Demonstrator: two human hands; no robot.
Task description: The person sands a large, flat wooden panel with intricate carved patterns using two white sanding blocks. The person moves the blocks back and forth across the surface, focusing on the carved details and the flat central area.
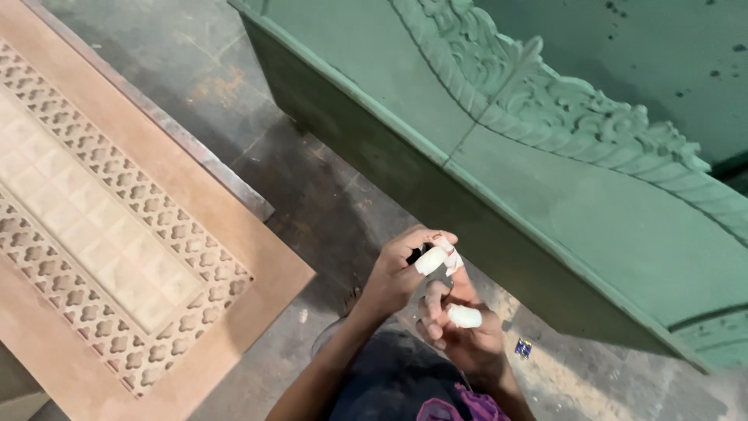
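Note:
My two hands meet low in the middle of the view, above a dusty floor. My left hand (396, 273) is closed, and its fingertips pinch a strip of white tape (453, 258) with red marks. That strip winds around a raised finger of my right hand (461, 337). A white wrapping (465, 316) covers another right finger, and one more white-wrapped fingertip (430, 260) shows where the hands touch. My right hand holds nothing, and its fingers are loosely spread.
A green-painted carved wooden panel (592, 203) with a scrolled border leans across the right and top. A brown panel (117, 234) with lattice fretwork lies at the left. Between them is grey concrete floor (312, 187). A small blue wrapper (523, 348) lies by my right wrist.

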